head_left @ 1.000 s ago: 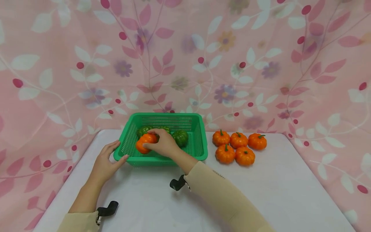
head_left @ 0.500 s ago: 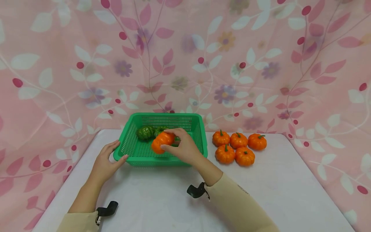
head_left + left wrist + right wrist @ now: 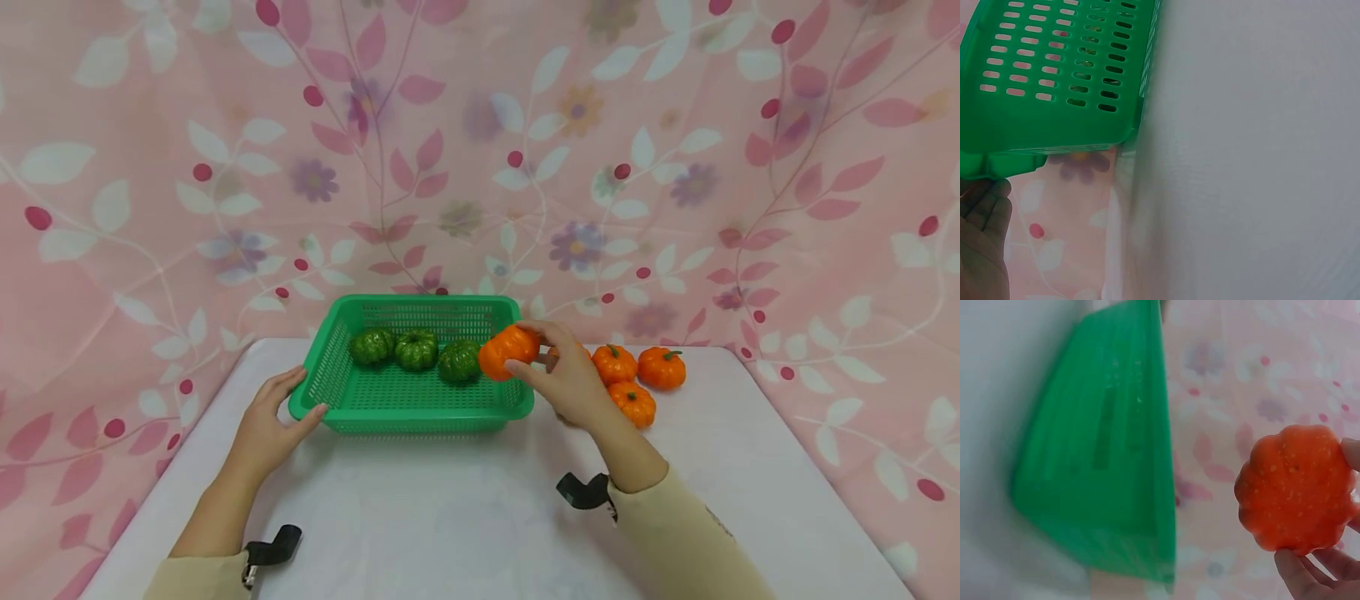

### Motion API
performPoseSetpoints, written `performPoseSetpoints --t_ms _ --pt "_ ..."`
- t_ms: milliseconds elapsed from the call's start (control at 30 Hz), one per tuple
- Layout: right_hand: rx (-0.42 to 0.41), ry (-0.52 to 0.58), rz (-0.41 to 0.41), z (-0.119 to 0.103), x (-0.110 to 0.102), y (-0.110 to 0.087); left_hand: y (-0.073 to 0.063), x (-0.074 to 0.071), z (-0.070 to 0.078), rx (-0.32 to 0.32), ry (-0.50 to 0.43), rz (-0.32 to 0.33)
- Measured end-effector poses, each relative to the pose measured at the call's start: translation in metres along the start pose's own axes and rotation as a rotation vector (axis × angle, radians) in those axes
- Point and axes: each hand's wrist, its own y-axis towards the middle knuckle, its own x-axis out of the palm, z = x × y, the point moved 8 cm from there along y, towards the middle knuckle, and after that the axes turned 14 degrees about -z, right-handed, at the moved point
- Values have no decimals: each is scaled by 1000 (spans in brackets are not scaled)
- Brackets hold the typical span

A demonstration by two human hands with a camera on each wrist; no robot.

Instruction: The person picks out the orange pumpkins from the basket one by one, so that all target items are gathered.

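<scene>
My right hand (image 3: 566, 379) pinches a small orange pumpkin (image 3: 506, 353) between thumb and fingers, raised over the right rim of a green plastic basket (image 3: 427, 414). In the right wrist view the ribbed base of that pumpkin (image 3: 1297, 487) faces the camera, beside the basket wall (image 3: 1091, 456). Three dark green pumpkins sit in a row inside the basket: one at the left (image 3: 372, 346), one in the middle (image 3: 416, 350), one at the right (image 3: 460, 362). My left hand (image 3: 266, 421) touches the basket's left rim, thumb near its front corner; fingertips (image 3: 1000, 187) meet the rim's underside.
To the right of the basket several orange pumpkins (image 3: 632, 404) stand close together on the white tablecloth (image 3: 450, 500). My right hand partly covers some of them. A pink floral curtain (image 3: 480, 167) hangs behind the table.
My right hand has lifted the orange pumpkin from the basket's left part and carried it right, to above the right rim. The green pumpkins are now uncovered. My left hand has stayed at the rim.
</scene>
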Motion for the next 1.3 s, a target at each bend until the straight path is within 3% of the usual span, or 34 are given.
performPoseSetpoints --t_ms 367,667,833,1100,1300 --pt "100 -62 89 28 -66 -45 -2 -1 0 5 -8 9" --pt "222 -255 149 59 -118 -85 -1 -1 2 6 -7 5" --pt "309 -282 170 79 -146 -109 0 0 1 6 -7 5" --pt "435 -303 177 121 -174 -143 0 0 1 10 -14 4" --pt "508 -301 150 151 -180 -157 0 0 1 12 -21 5"
